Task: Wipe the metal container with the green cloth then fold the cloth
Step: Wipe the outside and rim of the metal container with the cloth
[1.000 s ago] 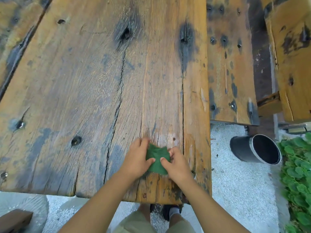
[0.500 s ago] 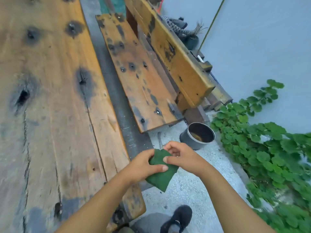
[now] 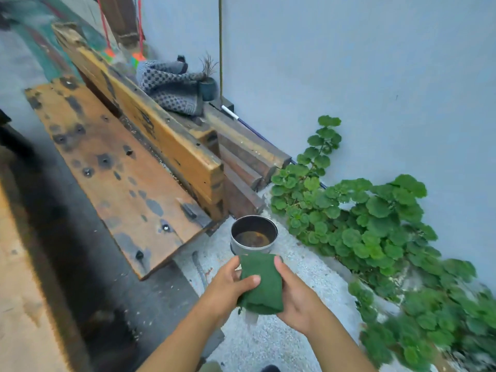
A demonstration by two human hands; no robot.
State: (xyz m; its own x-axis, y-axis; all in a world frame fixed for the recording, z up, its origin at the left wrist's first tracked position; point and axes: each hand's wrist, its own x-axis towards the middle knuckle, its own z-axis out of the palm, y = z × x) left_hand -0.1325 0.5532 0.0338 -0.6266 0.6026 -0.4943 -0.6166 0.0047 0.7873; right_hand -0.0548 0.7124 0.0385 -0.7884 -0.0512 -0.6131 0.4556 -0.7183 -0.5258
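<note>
Nearest the camera, the left hand (image 3: 230,284) and the right hand (image 3: 294,296) together hold the green cloth (image 3: 261,284). The left thumb lies across its front face; the right hand cups it from beneath and along its right edge. The cloth is bundled in a thick pad, with a loose corner hanging at the lower edge. It is held in the air over the gravel ground (image 3: 271,342), clear of any surface.

Just beyond the cloth, the metal container (image 3: 253,234) stands upright on the gravel, mouth open. Brownish residue or liquid shows at its bottom; which of the two cannot be determined. It sits near the end of the wooden bench (image 3: 120,178), with the leafy plant (image 3: 362,224) to its right against the grey wall (image 3: 349,63).

Assessment: the wiping step appears not yet begun, as cloth and container are apart. Recommended practice: steady the container by its wall with one hand and wipe with the padded cloth in the other. If the contents are liquid, tip them out first. Keep the hanging corner tucked so it does not drag on the gravel.
</note>
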